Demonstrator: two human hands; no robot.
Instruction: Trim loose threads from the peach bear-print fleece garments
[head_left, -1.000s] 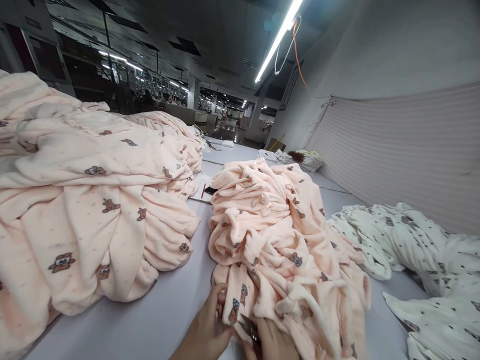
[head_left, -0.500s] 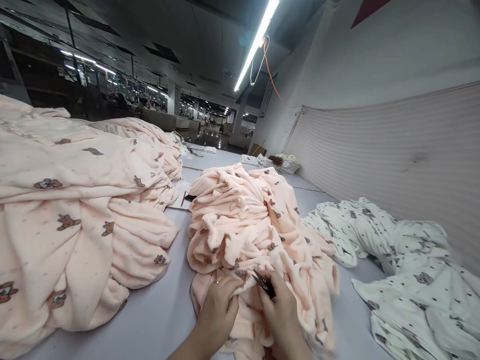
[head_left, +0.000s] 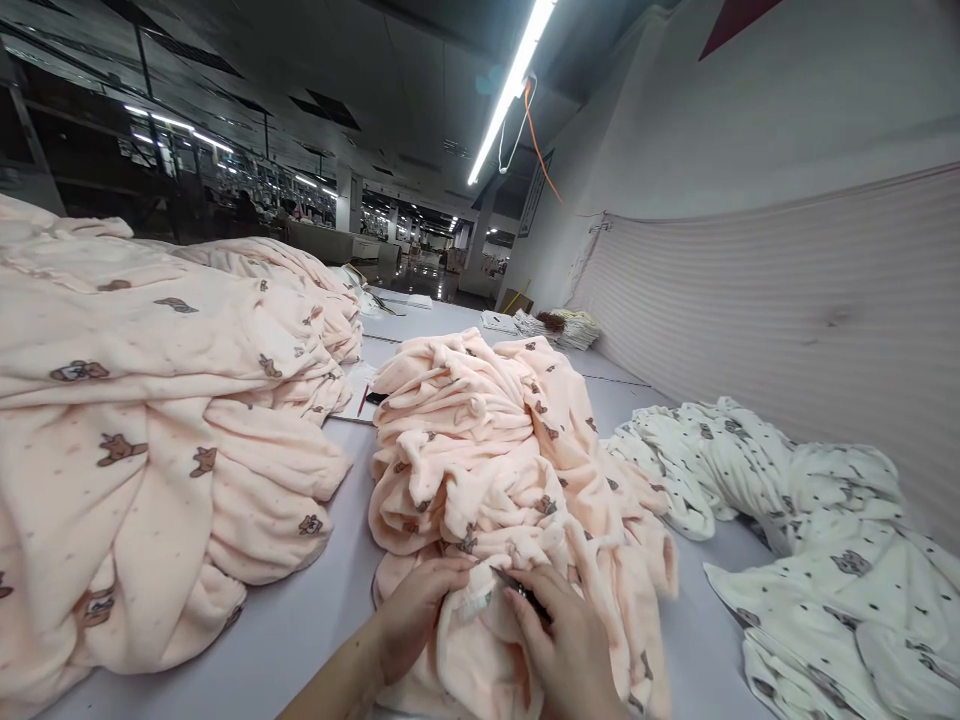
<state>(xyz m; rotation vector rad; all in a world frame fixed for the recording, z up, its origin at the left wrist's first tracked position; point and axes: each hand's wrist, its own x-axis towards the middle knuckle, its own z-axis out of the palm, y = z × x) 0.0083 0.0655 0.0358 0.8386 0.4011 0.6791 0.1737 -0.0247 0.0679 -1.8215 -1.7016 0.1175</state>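
Observation:
A heap of pink plush fabric (head_left: pixel 487 440) with small brown animal prints lies bunched on the table in front of me. My left hand (head_left: pixel 416 610) is closed on an edge of this fabric, thumb and fingers pinching it. In my right hand (head_left: pixel 562 640) is a pair of small dark thread snips (head_left: pixel 529 597), the pointed tip reaching left to the held edge. A whitish patch, perhaps a label (head_left: pixel 474 603), shows on the fabric between the hands. Whether the blades are apart is hard to make out.
A larger pink pile (head_left: pixel 150 480) covers the left of the table (head_left: pixel 300 640). White printed fabric (head_left: pixel 832 530) lies at the right, beside a striped cloth (head_left: pixel 765 310) hung along the wall. Farther back are folded stacks (head_left: pixel 574 328) and a red pen (head_left: pixel 363 400).
The fabric edge between my hands has been turned, exposing the whitish patch. My left hand has shifted slightly left and down; the snips have tilted flatter and their tip has moved a little left.

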